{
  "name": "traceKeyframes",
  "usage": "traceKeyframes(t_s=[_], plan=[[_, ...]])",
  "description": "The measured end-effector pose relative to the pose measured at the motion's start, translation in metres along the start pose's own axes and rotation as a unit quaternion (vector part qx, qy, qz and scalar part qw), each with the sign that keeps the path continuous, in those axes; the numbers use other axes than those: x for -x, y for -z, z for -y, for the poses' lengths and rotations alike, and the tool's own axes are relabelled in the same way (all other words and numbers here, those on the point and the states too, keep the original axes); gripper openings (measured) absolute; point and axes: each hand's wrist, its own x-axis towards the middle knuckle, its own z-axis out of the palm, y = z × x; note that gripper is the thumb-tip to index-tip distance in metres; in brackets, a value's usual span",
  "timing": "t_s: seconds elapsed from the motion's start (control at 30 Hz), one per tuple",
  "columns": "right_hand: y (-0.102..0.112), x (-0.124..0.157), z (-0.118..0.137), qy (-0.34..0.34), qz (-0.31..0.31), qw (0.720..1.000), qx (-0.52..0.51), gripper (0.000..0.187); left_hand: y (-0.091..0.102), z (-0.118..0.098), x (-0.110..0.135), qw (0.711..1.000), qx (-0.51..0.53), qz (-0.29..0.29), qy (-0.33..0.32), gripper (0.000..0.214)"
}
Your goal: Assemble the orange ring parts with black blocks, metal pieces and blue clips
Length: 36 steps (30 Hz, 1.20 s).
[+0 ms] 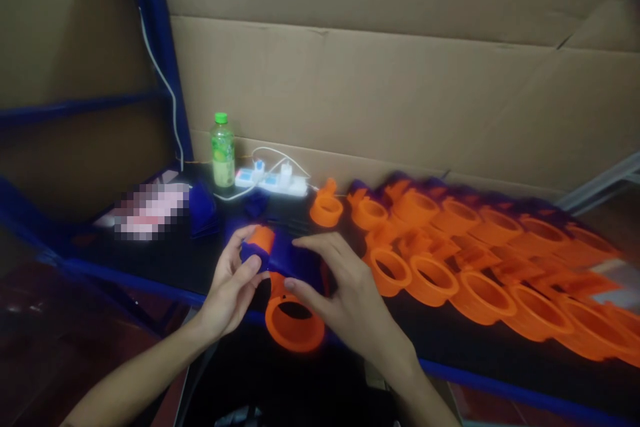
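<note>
In front of me, just over the table's near edge, is an orange plastic part with a ring (pixel 295 335) at its lower end. A dark blue piece (pixel 297 260) lies across its upper section, and an orange tip shows above the blue. My left hand (pixel 231 287) is closed on the left end of this part, thumb on the blue surface. Curved around the right side of the blue piece is my right hand (pixel 357 287), its thumb below and fingers above. Whether the blue piece is rigid or flexible, I cannot tell.
Rows of similar orange ring parts (pixel 483 297), some with blue pieces, cover the right of the black table (pixel 165 270). A green-capped bottle (pixel 223 153) and a white power strip (pixel 273 181) with cables stand behind. Blue pieces (pixel 203 210) lie left; cardboard (pixel 350 87) forms the back wall.
</note>
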Motion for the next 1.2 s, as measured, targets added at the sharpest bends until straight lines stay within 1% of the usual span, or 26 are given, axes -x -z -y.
traceKeyframes(t_s=[0.1,0.23,0.3,0.4,0.53,0.6,0.7,0.77,0.87,0.97,1.1,1.2], plan=[[-0.001,0.003,0.004,-0.018,-0.001,1.000,-0.014,0.034,-0.001,-0.001,0.006,1.000,-0.012,0.009,-0.005,0.046],[-0.002,0.009,0.008,-0.038,0.010,0.999,-0.029,0.034,-0.005,-0.004,0.012,0.998,-0.049,0.000,-0.032,0.059],[-0.002,0.011,0.009,-0.046,0.012,0.998,-0.033,0.036,-0.006,-0.005,0.013,0.997,-0.067,0.006,-0.037,0.064],[-0.003,0.013,0.009,-0.053,0.013,0.997,-0.048,0.038,-0.006,-0.006,0.012,0.996,-0.075,0.035,-0.047,0.067],[-0.002,0.016,0.003,-0.073,0.006,0.995,-0.068,0.032,-0.005,-0.006,0.015,0.993,-0.076,0.079,-0.054,0.065],[-0.001,0.019,0.000,-0.071,-0.003,0.994,-0.079,0.032,-0.005,-0.006,0.016,0.991,-0.080,0.093,-0.051,0.067],[0.000,0.023,0.001,-0.057,-0.020,0.994,-0.089,0.037,-0.006,-0.004,0.017,0.992,-0.079,0.084,-0.050,0.067],[0.000,0.024,0.003,-0.058,-0.024,0.995,-0.080,0.037,-0.006,-0.003,0.015,0.993,-0.077,0.075,-0.051,0.068],[-0.004,0.024,0.006,-0.066,-0.016,0.996,-0.066,0.036,-0.005,-0.002,0.012,0.993,-0.078,0.077,-0.047,0.069],[-0.006,0.023,0.006,-0.082,-0.012,0.994,-0.066,0.036,-0.003,-0.002,0.011,0.992,-0.094,0.075,-0.042,0.066],[-0.004,0.024,0.003,-0.099,0.008,0.991,-0.090,0.035,-0.003,-0.003,0.012,0.988,-0.121,0.084,-0.055,0.064],[-0.002,0.025,0.000,-0.109,0.027,0.985,-0.130,0.039,-0.004,-0.007,0.013,0.983,-0.141,0.092,-0.068,0.064]])
